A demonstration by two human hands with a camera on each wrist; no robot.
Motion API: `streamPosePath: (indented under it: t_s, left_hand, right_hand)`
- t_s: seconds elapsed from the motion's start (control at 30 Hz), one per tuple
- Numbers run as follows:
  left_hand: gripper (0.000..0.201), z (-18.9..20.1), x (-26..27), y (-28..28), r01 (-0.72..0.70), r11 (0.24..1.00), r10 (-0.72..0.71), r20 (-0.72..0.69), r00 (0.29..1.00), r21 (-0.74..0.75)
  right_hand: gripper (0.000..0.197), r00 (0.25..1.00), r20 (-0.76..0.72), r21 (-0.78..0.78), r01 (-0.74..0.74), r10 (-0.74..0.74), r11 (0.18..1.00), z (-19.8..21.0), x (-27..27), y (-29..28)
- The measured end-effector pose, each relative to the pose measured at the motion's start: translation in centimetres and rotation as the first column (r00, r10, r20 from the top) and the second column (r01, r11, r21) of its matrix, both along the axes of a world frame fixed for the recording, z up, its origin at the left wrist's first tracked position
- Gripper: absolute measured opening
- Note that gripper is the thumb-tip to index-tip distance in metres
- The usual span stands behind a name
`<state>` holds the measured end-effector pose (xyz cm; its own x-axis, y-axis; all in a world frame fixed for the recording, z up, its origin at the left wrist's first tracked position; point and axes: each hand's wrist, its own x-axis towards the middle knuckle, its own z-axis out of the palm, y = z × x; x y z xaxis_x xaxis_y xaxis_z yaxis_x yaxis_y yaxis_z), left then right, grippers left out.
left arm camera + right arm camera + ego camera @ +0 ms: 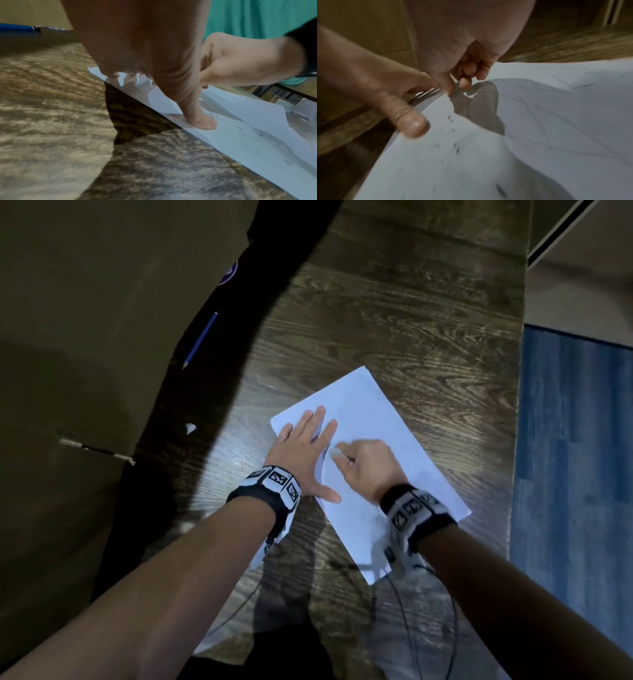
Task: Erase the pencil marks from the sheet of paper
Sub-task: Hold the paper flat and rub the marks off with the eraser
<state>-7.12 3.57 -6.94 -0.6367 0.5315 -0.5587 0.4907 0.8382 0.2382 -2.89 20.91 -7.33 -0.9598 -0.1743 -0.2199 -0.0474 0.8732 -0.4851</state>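
Note:
A white sheet of paper (pixel 383 433) lies slanted on the dark wooden table (pixel 394 320). My left hand (pixel 306 441) rests flat on the sheet's left edge with fingers spread, and its thumb (pixel 203 121) presses the paper down. Just to its right, my right hand (pixel 347 455) pinches a small whitish eraser (pixel 335 453) against the paper, close to the left index finger. In the right wrist view the right hand (pixel 465 79) has its fingers curled over the paper (pixel 556 121). Dark eraser crumbs (pixel 456 146) dot the sheet. Faint grey marks show on it.
A blue pencil (pixel 200 340) lies on a dark strip at the table's far left, beside brown cardboard (pixel 68 337). Near the cardboard lies a small white scrap (pixel 190 428). The table's right edge drops to a blue carpet (pixel 575 457). Black cables (pixel 428 611) trail from the wrists.

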Motion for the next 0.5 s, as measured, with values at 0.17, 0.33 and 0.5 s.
streamPosePath:
  t_s: [0.17, 0.33, 0.5]
  left_hand:
    - [0.143, 0.0, -0.1, 0.1, 0.002, 1.000, -0.003, -0.012, 1.000, -0.011]
    - [0.142, -0.2, -0.1, -0.1, -0.007, 1.000, 0.007, -0.020, 1.000, 0.004]
    - [0.143, -0.3, -0.1, 0.0, 0.004, 1.000, -0.004, -0.007, 1.000, -0.006]
  right_hand:
    - [0.038, 0.979, -0.001, -0.026, 0.206, -0.206, 0.978, 0.5, -0.2, -0.8]
    - [0.020, 0.999, -0.041, -0.076, 0.000, -0.004, 0.997, 0.4, 4.0, -0.7]
    - [0.032, 0.987, -0.039, 0.035, 0.155, -0.153, 0.987, 0.1, -1.4, -0.1]
